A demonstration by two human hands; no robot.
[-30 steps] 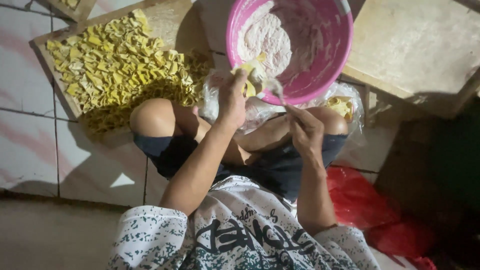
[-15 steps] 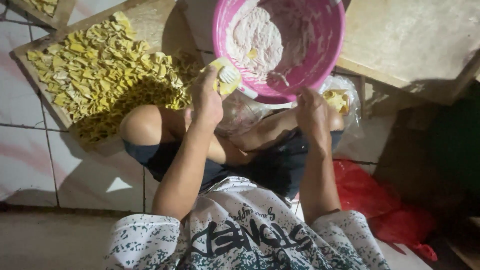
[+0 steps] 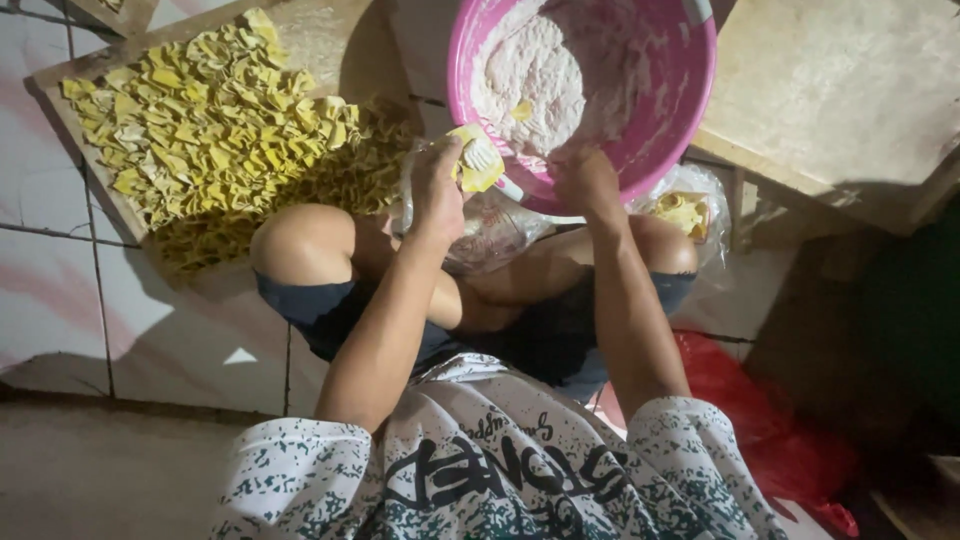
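A yellow wrapper (image 3: 478, 163) with a dab of white filling sits pinched in the left hand (image 3: 438, 190), just off the near rim of the pink basin (image 3: 670, 120). The right hand (image 3: 585, 180) is at that rim; its grip cannot be made out. Folded yellow pieces (image 3: 200, 120) cover the wooden tray (image 3: 90, 150) to the left.

1. A clear plastic bag (image 3: 490, 225) lies crumpled across my knees, just under the rim of the pink bowl (image 3: 655, 150).
2. A second clear plastic bag (image 3: 690, 210), holding yellow pieces, sits by my right knee.
3. A red plastic bag (image 3: 770, 430) lies on the floor at my right side.
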